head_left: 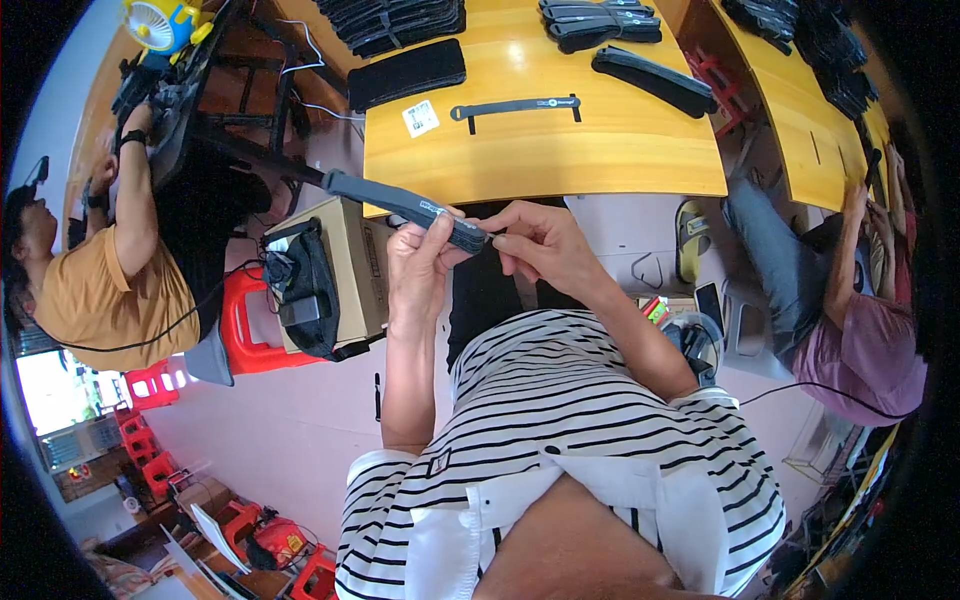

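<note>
My left hand is closed around a stack of dark grey fabric straps with pale print on the top one. The stack slants over the table's near edge, its far end pointing up and to the left. At its near right end, the thumb and index finger of my right hand pinch the strap ends; the exact layer is too small to make out. A single grey strap lies flat on the yellow table, across two short black strips.
Piles of black straps and tied bundles stand along the table's far side, near a white printed card. A cardboard box with a black bag is at my left. Co-workers sit on both sides.
</note>
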Action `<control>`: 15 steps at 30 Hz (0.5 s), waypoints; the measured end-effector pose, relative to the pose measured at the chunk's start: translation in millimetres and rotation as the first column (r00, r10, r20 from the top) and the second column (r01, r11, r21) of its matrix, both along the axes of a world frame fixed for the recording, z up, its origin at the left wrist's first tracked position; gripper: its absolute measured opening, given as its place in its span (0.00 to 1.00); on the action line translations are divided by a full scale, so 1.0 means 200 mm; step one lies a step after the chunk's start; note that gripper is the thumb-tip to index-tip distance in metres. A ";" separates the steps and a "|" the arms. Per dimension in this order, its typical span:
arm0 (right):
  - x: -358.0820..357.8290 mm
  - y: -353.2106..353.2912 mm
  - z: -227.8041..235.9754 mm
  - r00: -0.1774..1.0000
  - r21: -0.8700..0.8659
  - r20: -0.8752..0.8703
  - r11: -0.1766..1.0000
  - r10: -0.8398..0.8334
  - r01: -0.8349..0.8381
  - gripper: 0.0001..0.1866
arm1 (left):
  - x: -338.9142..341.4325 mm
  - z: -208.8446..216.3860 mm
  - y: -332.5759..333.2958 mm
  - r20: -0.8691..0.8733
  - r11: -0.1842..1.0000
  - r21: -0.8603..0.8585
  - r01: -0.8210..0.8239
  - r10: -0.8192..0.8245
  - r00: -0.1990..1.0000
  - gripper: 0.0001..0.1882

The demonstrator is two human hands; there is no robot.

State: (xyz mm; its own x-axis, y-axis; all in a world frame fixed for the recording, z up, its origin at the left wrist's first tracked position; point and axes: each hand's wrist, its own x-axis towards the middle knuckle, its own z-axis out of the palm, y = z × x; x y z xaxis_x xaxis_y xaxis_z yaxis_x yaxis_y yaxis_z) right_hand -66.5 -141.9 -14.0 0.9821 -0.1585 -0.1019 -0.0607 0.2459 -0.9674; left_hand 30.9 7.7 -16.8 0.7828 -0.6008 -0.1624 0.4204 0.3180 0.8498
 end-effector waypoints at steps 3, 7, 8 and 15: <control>-0.01 -0.03 0.01 0.998 -0.133 0.045 0.990 0.051 -0.044 0.12 | 0.03 0.00 0.00 -0.118 0.986 0.036 0.160 -0.155 0.981 0.09; 0.00 -0.06 0.05 0.985 -0.336 0.109 0.938 0.130 -0.087 0.16 | 0.03 -0.03 0.00 -0.260 0.980 -0.019 0.200 -0.198 0.945 0.12; 0.01 -0.07 0.03 0.985 -0.337 0.109 0.937 0.132 -0.088 0.16 | 0.03 -0.03 0.00 -0.277 0.979 0.008 0.205 -0.194 0.941 0.13; 0.02 -0.06 -0.04 0.946 -0.506 0.308 0.859 0.102 0.072 0.19 | 0.06 -0.02 0.00 -0.331 0.941 0.070 0.331 -0.291 0.898 0.16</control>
